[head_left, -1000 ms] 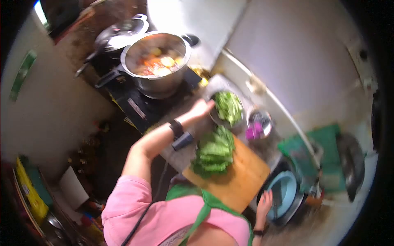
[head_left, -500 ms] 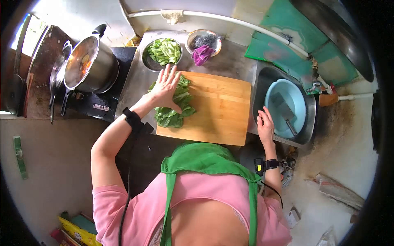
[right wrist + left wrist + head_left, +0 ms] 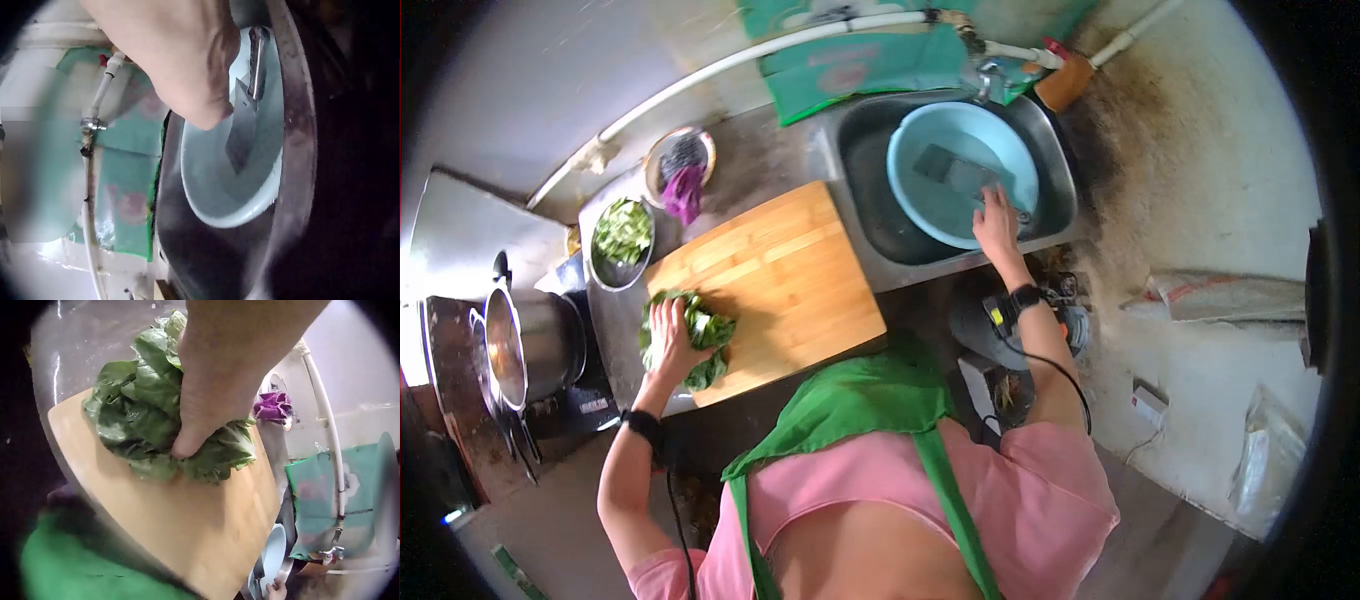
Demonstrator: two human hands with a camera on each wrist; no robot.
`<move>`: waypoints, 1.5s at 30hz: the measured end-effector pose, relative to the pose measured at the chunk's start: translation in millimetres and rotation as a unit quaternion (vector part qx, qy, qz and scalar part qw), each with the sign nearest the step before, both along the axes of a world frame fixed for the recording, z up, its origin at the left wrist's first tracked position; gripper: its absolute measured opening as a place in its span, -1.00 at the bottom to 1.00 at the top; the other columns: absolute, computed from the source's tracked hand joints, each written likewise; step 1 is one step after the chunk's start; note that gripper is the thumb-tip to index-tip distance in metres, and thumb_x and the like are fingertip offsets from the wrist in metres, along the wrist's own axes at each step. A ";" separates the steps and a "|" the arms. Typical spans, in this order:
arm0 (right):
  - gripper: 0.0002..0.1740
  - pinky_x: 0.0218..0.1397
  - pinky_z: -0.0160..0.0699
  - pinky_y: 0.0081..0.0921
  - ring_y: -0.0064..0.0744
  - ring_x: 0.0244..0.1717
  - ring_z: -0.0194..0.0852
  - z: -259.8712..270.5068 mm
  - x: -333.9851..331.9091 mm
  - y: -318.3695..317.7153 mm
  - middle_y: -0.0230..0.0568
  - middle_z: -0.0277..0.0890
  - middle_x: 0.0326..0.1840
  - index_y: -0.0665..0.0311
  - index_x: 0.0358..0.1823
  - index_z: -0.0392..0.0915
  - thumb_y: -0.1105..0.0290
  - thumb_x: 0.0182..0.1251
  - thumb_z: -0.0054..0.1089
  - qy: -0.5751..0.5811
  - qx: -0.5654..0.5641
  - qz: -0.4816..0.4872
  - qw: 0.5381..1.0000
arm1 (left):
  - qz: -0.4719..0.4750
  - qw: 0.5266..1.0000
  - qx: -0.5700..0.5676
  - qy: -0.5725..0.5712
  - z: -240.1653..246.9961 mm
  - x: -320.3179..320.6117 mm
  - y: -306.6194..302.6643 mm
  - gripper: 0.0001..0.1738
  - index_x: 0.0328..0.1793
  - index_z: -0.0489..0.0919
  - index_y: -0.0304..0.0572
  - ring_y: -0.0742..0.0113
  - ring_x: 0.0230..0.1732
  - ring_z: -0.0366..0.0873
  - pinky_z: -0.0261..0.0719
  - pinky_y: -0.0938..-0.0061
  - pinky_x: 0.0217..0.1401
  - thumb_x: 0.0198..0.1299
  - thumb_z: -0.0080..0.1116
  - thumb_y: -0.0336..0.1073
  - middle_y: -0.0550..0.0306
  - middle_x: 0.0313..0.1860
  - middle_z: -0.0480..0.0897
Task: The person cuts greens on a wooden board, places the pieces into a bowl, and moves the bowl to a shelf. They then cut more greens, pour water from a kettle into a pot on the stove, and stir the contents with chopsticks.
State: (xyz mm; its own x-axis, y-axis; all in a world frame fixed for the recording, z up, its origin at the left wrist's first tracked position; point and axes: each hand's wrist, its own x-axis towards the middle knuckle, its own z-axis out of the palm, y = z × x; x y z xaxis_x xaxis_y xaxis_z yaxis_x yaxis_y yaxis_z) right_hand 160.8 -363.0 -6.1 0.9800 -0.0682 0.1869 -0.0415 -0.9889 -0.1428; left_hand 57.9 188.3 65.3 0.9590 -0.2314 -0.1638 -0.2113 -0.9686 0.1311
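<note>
A bunch of dark green leafy vegetables (image 3: 712, 328) lies at the left end of a wooden cutting board (image 3: 790, 290). My left hand (image 3: 666, 340) rests over it, fingers side by side and thumb spread away; in the left wrist view the thumb touches the leaves and the fingers are hidden. A cleaver (image 3: 242, 128) lies in the water of a light blue basin (image 3: 915, 205), its handle up against the rim. Over that basin, beside the handle, is my right hand (image 3: 997, 222), fingers extended and holding nothing.
The basin stands in a metal sink (image 3: 862, 180) under a tap (image 3: 990, 78). Behind the board are a metal bowl of cut greens (image 3: 622, 232) and a bowl with a purple cloth (image 3: 684, 195). A pot (image 3: 540, 340) stands on the stove at far left.
My left hand has moved from beside the cut-greens bowl onto the leafy bunch. My right hand has moved from the sink's edge to over the basin. The head view has swung toward the sink.
</note>
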 end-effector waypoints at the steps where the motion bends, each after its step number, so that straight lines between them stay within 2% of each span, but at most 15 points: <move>1: -0.51 0.13 0.39 -0.09 0.16 0.13 0.35 -1.8 7.7 -13.1 0.29 0.25 0.21 0.37 0.13 0.33 0.42 0.13 0.13 0.001 0.002 -0.004 1.000 | 0.031 0.999 0.010 0.019 4.2 -4.6 -5.1 0.11 0.26 0.18 -0.31 -0.17 0.26 0.17 0.04 0.01 0.40 -0.50 0.54 -0.16 -0.23 0.16 0.28; 6: -0.36 0.02 0.46 -0.06 0.11 0.00 0.46 -25.3 41.9 -31.8 0.19 0.44 0.01 0.27 0.27 0.17 0.47 0.09 0.10 0.239 0.032 -0.024 0.970 | 0.137 0.988 -0.065 0.025 7.5 -15.5 -22.9 -0.09 0.19 0.27 -0.21 -0.17 -0.03 0.46 0.44 0.10 0.05 -0.40 0.47 -0.25 -0.23 -0.09 0.50; 10: -0.26 0.06 0.46 -0.08 0.10 0.02 0.45 -50.0 54.5 -42.5 0.14 0.43 0.04 0.22 0.36 0.07 0.44 0.10 0.12 0.195 0.032 -0.020 0.980 | 0.296 0.951 -0.037 0.079 3.3 -14.6 -33.9 -0.18 0.15 0.31 -0.18 -0.13 -0.17 0.55 0.54 0.16 -0.09 -0.33 0.42 -0.19 -0.18 -0.24 0.58; 13: -0.34 0.00 0.46 -0.10 0.04 -0.01 0.49 -40.0 52.5 -45.9 0.04 0.48 0.03 0.18 0.29 0.20 0.37 0.10 0.14 0.154 0.058 0.014 0.986 | 0.305 0.947 -0.069 0.077 4.7 -3.0 -35.0 -0.22 0.12 0.35 -0.15 -0.04 -0.17 0.57 0.55 0.22 -0.08 -0.33 0.41 -0.21 -0.14 -0.24 0.60; 15: -0.49 -0.07 0.46 -0.14 0.04 -0.11 0.54 -9.2 51.4 -44.0 0.04 0.56 -0.09 0.16 0.14 0.37 0.30 0.09 0.11 0.240 0.059 -0.043 0.968 | 0.230 0.959 -0.154 0.060 7.6 7.7 -43.6 -0.23 0.12 0.36 -0.16 0.01 -0.19 0.58 0.56 0.25 -0.10 -0.33 0.41 -0.24 -0.12 -0.25 0.60; 17: -0.58 -0.13 0.45 -0.18 0.05 -0.20 0.56 -20.4 47.6 -67.3 0.01 0.60 -0.25 0.15 -0.02 0.49 0.22 0.05 0.11 0.173 0.086 -0.038 0.980 | 0.254 0.943 -0.183 0.112 7.9 17.4 -61.4 -0.24 0.10 0.37 -0.20 0.03 -0.12 0.56 0.52 0.26 -0.02 -0.34 0.42 -0.25 -0.13 -0.16 0.58; 21: -0.60 -0.18 0.47 -0.27 -0.06 -0.24 0.58 3.5 28.0 -90.2 0.05 0.59 -0.32 0.28 -0.08 0.52 0.24 0.06 0.14 0.145 0.130 -0.005 0.981 | 0.143 0.980 -0.062 0.122 3.7 29.7 -86.5 -0.23 0.08 0.35 -0.26 -0.06 0.01 0.43 0.40 0.20 0.06 -0.36 0.44 -0.24 -0.11 -0.09 0.50; 24: -0.61 -0.27 0.44 -0.43 -0.32 -0.37 0.53 44.0 4.6 -59.8 -0.09 0.56 -0.40 0.36 -0.05 0.49 0.29 0.13 0.15 0.149 0.225 -0.020 0.963 | 0.086 0.995 -0.015 0.055 3.9 23.0 -86.3 -0.20 0.10 0.34 -0.18 -0.03 0.07 0.35 0.29 0.15 0.12 -0.38 0.45 -0.23 -0.08 -0.07 0.45; 27: -0.63 -0.40 0.33 -0.59 -0.61 -0.47 0.33 77.8 -19.6 -8.0 -0.32 0.43 -0.51 0.36 0.02 0.47 0.32 0.23 0.15 0.035 0.343 0.104 0.933 | 0.065 0.996 -0.019 -0.060 -3.1 21.0 -88.2 -0.19 0.11 0.34 -0.18 -0.05 0.10 0.31 0.25 0.09 0.14 -0.39 0.45 -0.23 -0.09 0.01 0.39; 32: -0.67 -0.47 0.38 -0.63 -0.69 -0.52 0.39 108.0 -28.5 133.7 -0.38 0.52 -0.51 0.25 -0.08 0.48 0.41 0.11 0.28 0.121 0.425 0.189 0.877 | 0.096 0.995 0.002 0.029 -4.7 21.8 -89.5 -0.06 0.12 0.29 -0.33 -0.04 0.14 0.27 0.21 0.10 0.16 -0.40 0.46 0.00 -0.15 0.01 0.34; 34: -0.65 -0.48 0.45 -0.51 -0.49 -0.56 0.50 86.1 -22.5 185.4 -0.21 0.56 -0.48 0.15 -0.11 0.48 0.37 0.04 0.33 0.061 0.337 0.236 0.910 | 0.094 0.995 -0.006 -0.017 -12.6 17.1 -87.7 -0.09 0.08 0.30 -0.35 -0.04 0.13 0.28 0.20 0.09 0.17 -0.39 0.45 0.00 -0.15 0.01 0.36; 36: -0.69 -0.34 0.49 -0.30 -0.18 -0.39 0.55 68.6 -15.6 224.5 -0.20 0.54 -0.37 0.15 -0.19 0.42 0.37 0.04 0.31 0.028 0.303 0.294 0.906 | 0.095 0.992 -0.019 -0.083 -19.6 13.5 -88.3 -0.12 0.06 0.31 -0.37 -0.02 0.09 0.31 0.20 0.09 0.16 -0.39 0.44 -0.03 -0.14 -0.02 0.39; 40: -0.63 -0.25 0.52 -0.30 -0.17 -0.27 0.55 38.0 -7.9 255.9 -0.18 0.52 -0.29 0.12 -0.05 0.42 0.32 0.10 0.27 0.005 0.188 0.323 0.927 | 0.077 0.995 -0.015 -0.054 -13.4 9.6 -90.8 -0.16 0.13 0.28 -0.38 0.02 0.06 0.34 0.21 0.13 0.13 -0.30 0.37 -0.14 -0.10 -0.06 0.42; 42: -0.56 -0.09 0.49 -0.27 -0.09 -0.07 0.49 40.8 -8.0 259.4 -0.05 0.47 -0.08 0.17 0.06 0.38 0.25 0.15 0.22 0.049 0.029 0.345 0.937 | 0.062 0.996 -0.001 -0.066 -11.7 8.1 -90.2 -0.19 0.11 0.29 -0.38 0.03 0.05 0.34 0.22 0.15 0.12 -0.30 0.36 -0.16 -0.10 -0.07 0.41; 45: -0.40 0.16 0.38 -0.24 -0.01 0.18 0.31 81.7 -19.7 282.1 0.07 0.32 0.17 0.30 0.20 0.29 0.18 0.19 0.18 -0.025 0.063 0.460 0.885 | 0.026 0.998 0.018 -0.047 -14.1 8.6 -87.1 -0.16 0.16 0.26 -0.43 0.00 0.10 0.32 0.19 0.10 0.21 -0.28 0.34 -0.17 -0.14 -0.03 0.40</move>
State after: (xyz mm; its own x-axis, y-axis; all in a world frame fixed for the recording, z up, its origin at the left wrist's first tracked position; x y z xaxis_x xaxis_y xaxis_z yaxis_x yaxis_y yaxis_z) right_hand 141.1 -80.9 75.5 0.6229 0.7305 0.2799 0.7822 -0.5775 -0.2338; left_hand 66.5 101.3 51.2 0.9809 -0.1772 -0.0804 -0.1711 -0.9822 0.0778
